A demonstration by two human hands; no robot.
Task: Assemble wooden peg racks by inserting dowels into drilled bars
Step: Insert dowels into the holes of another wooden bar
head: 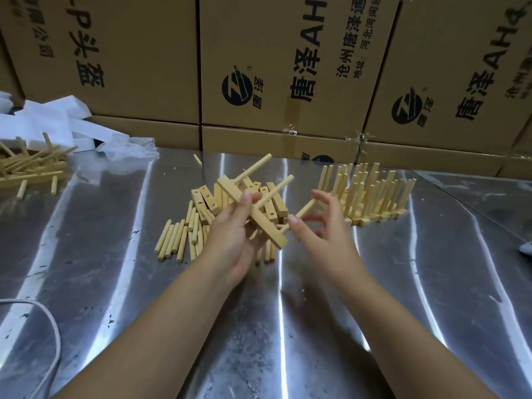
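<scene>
The L hand (233, 240) grips a pale wooden bar (269, 230) w/ drilled holes. It is held up & tilted over the shiny metal table (129, 283), so the holes face the R hand (319, 234). Two round wooden pegs (256, 168) already stick out of it. The R hand pinches a third short wooden dowel (306, 209) at the bar's low end, prob. pushing it in. Loose dowels (172, 240) & spare bars (205, 197) lie just below, easy to grab. Done racks (374, 197) stand to the right.

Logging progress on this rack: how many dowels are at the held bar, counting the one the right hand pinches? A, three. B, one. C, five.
A: two dowels stand in the bar the left hand holds, and the right hand pinches a third dowel at it.
</scene>
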